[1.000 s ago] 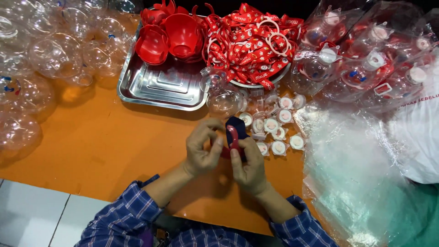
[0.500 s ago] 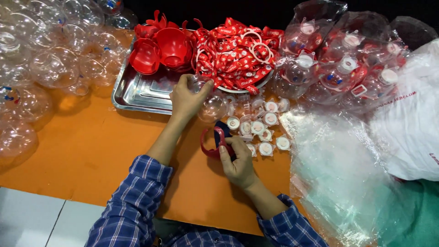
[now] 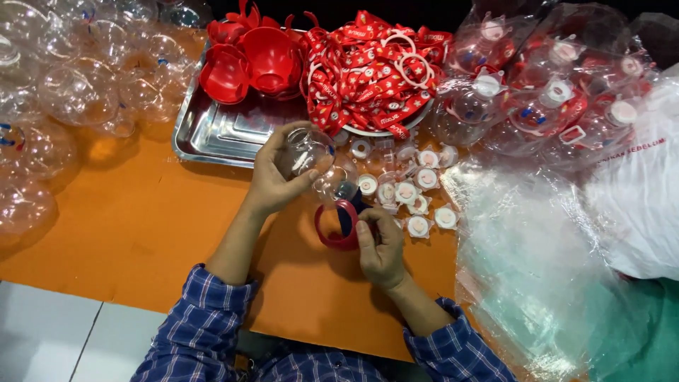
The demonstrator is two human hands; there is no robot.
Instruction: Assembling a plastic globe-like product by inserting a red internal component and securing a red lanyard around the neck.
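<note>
Two bare hands work over an orange table [image 3: 120, 233] in the single head view. The left hand [image 3: 272, 180] is closed around a clear plastic bottle [image 3: 315, 159], fingers wrapped on its round body, lifted just near of the steel tray [image 3: 212, 138]. The right hand [image 3: 382, 244] is clamped on a red ring-shaped handle piece [image 3: 332, 226], thumb pressing its right side; the ring sits just below the bottle's mouth, close but whether they touch cannot be told.

Far of the hands, the tray's near edge runs just beyond the left knuckles. Red bowl-shaped cups [image 3: 258, 56] sit at the tray's far side, and a heap of red patterned straps [image 3: 368, 71] lies to their right. Small white caps [image 3: 417, 201] are scattered just right of the hands, some touching one another. Clear round bottles [image 3: 78, 92] crowd the far left, and assembled bottles with white tops [image 3: 552, 92] pile at the far right. Crumpled clear plastic bags [image 3: 537, 269] cover the near right, reaching almost to the right wrist.

Open orange surface lies left and near of the left forearm, running to the table's near edge, where pale floor [image 3: 56, 332] shows. Both sleeves are blue plaid.
</note>
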